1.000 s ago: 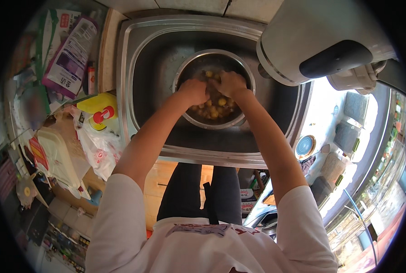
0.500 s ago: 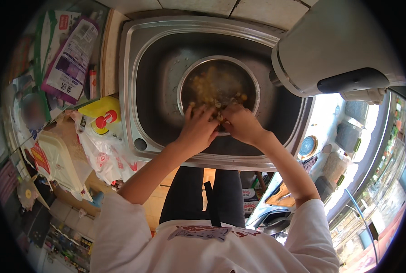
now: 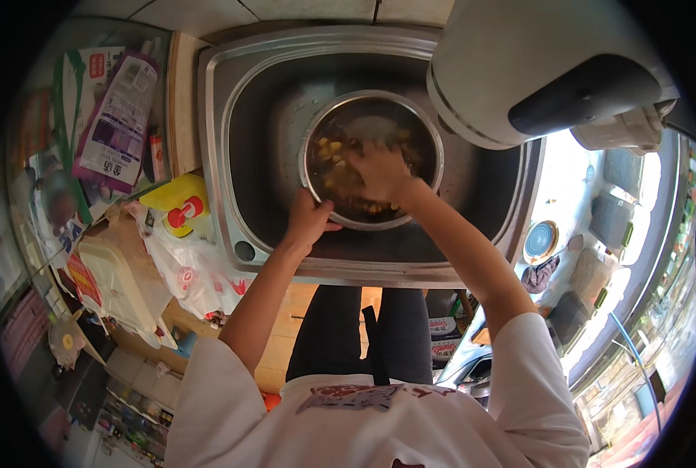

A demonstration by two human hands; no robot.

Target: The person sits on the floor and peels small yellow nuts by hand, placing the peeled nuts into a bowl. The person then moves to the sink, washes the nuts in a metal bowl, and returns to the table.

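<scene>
A round metal bowl (image 3: 439,160) stands in the sink, holding cloudy brownish water. Small yellow pieces (image 3: 334,148) float or lie in the water among darker bits; I cannot make out their kind. My left hand (image 3: 309,222) grips the bowl's near-left rim, thumb along the edge. My right hand (image 3: 380,173) reaches into the bowl from the near right, its fingers stretched out at the water among the pieces. The fingertips are partly under the water and a little blurred.
The steel sink (image 3: 348,274) surrounds the bowl. A large pale appliance with a dark handle (image 3: 472,86) overhangs the sink's right side. On the left are a purple-and-white packet (image 3: 118,125), a yellow package (image 3: 178,204) and a white plastic bag (image 3: 188,269).
Both hands were together at the bowl's near edge. My left hand has moved down-left onto the rim; my right hand has moved farther into the water, its fingers spreading.
</scene>
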